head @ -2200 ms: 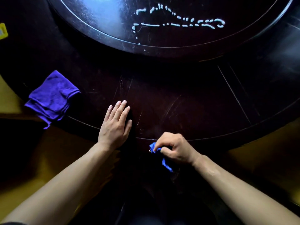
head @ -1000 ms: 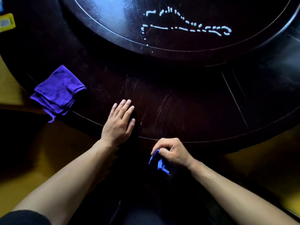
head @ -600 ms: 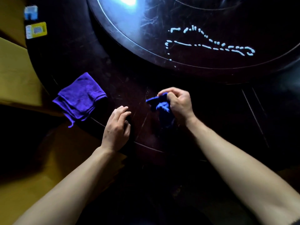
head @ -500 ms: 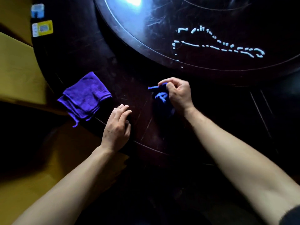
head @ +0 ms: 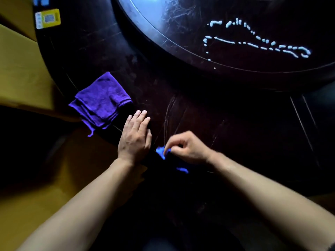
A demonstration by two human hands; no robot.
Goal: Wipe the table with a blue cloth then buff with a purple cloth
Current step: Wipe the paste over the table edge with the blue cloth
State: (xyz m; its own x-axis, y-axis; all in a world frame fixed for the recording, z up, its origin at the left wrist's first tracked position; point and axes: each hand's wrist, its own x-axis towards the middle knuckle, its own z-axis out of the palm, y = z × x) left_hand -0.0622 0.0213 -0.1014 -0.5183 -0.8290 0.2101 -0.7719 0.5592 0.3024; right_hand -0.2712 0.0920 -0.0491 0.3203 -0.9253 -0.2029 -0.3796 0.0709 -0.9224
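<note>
My right hand [head: 186, 147] pinches a crumpled blue cloth [head: 162, 153] near the front edge of the dark round table [head: 235, 124]. Most of that cloth is lost in shadow under the hand. My left hand [head: 135, 136] lies flat on the table just left of it, fingers together, holding nothing. A folded purple cloth [head: 102, 102] rests on the table's left rim, a little beyond my left fingertips. White foam lines [head: 253, 40] sit on the raised turntable [head: 163, 24] at the back.
A yellow card [head: 48, 19] lies at the table's far left edge, with a blue item [head: 41, 0] above it. Yellowish floor [head: 20, 69] shows to the left. Faint streaks [head: 170, 116] mark the tabletop ahead of my hands.
My right hand pulled the blue cloth back from the middle of the table toward the front edge. My left hand flattened again and stayed in place. The view shifted left.
</note>
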